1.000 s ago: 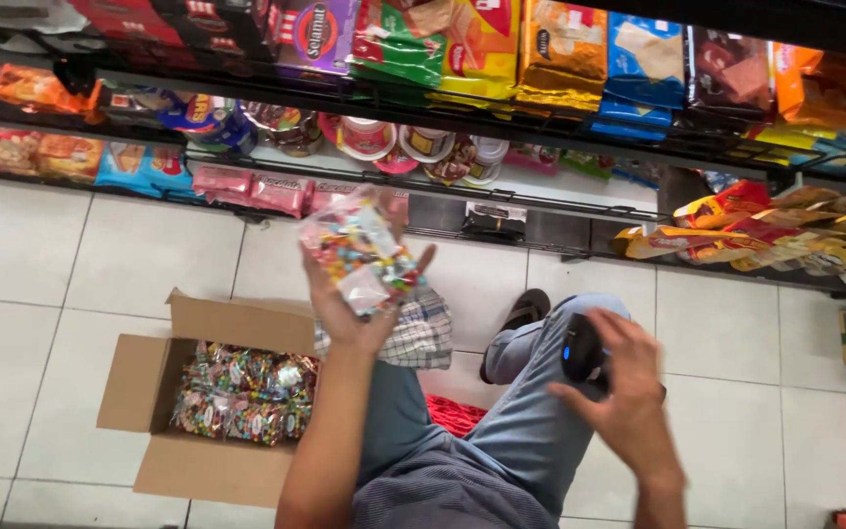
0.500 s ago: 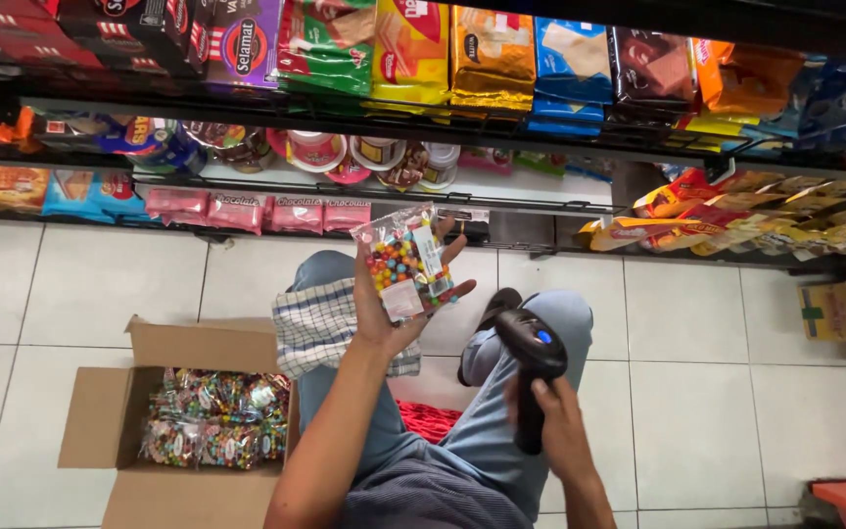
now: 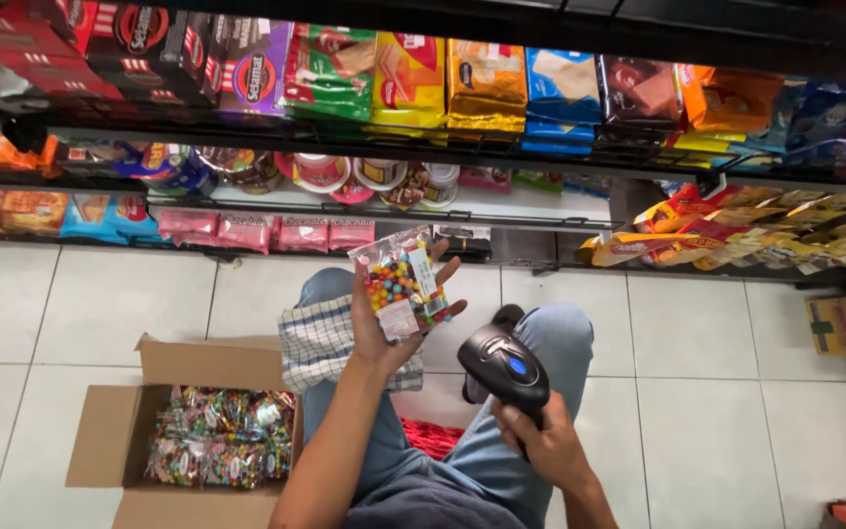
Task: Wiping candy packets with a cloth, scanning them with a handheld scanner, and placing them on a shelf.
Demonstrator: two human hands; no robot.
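Sweets inside the open cardboard box [image 3: 100, 446] at near left blur into one heap of bags, uncountable, and the box's near edge is cut off. Left hand [image 3: 384, 328] grips one clear candy bag [image 3: 401, 284] of coloured balls with a white label, raised at centre; right hand [image 3: 540, 446] wraps one black scanner [image 3: 503, 364] with a blue button. Far shelves [image 3: 423, 147] carry red, green, yellow, gold and blue packets in rows.

Open cardboard box [image 3: 100, 446] of candy bags [image 3: 219, 449]; checked cloth [image 3: 320, 338]; stocked snack shelves [image 3: 501, 211]
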